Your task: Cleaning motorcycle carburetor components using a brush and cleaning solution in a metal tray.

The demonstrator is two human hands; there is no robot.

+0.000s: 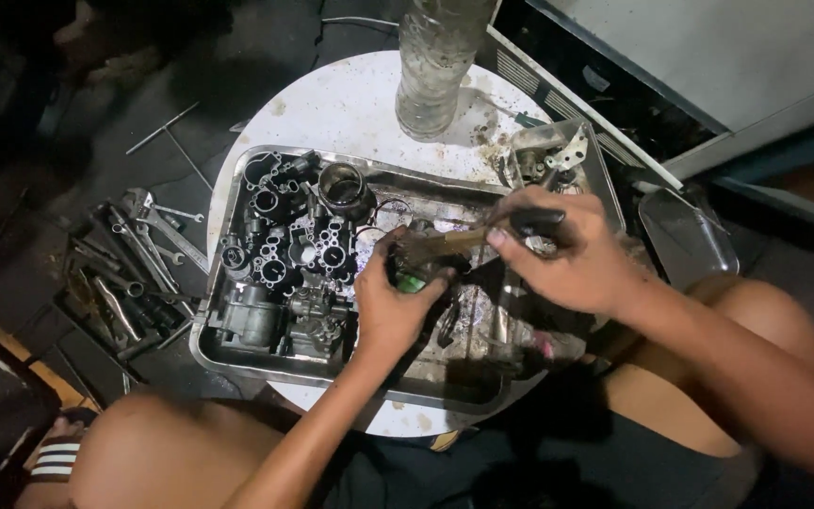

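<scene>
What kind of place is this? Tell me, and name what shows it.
Probably an informal engine repair workshop. A metal tray holds greasy carburetor bodies, wrenches lie spread on the dark floor, and the left hand grips a small part while the right hand works on it with a brush.

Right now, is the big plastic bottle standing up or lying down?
Standing up. The clear bottle rises straight from the round white table, behind the metal tray.
</scene>
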